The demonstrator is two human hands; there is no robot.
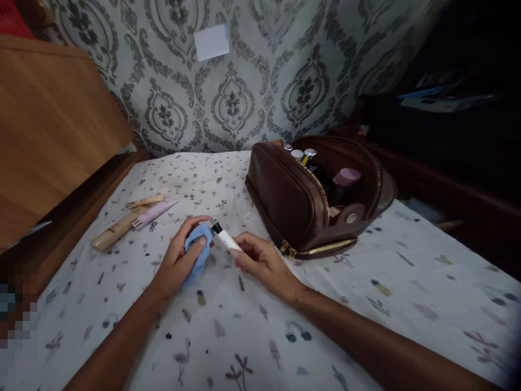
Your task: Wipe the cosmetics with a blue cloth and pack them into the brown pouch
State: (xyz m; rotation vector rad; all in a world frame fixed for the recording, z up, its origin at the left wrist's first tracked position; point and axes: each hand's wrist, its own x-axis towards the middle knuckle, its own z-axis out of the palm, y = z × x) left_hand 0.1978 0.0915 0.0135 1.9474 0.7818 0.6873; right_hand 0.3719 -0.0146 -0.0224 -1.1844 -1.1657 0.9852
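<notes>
A crumpled blue cloth is bunched in my left hand, the thumb pressed over it. My right hand grips a small white tube with a black end, which points up and left toward the cloth. That black end is close beside the cloth; whether they touch I cannot tell. Both hands are above the patterned sheet. Just beyond my right hand stands a brown cosmetic bag, unzipped, with a pink-topped item and several small containers inside.
Left of my hands lie a beige tube, a pale pink tube and a thin tan item. A wooden panel rises at the left. Patterned wallpaper with a white card is behind. Dark furniture borders the right.
</notes>
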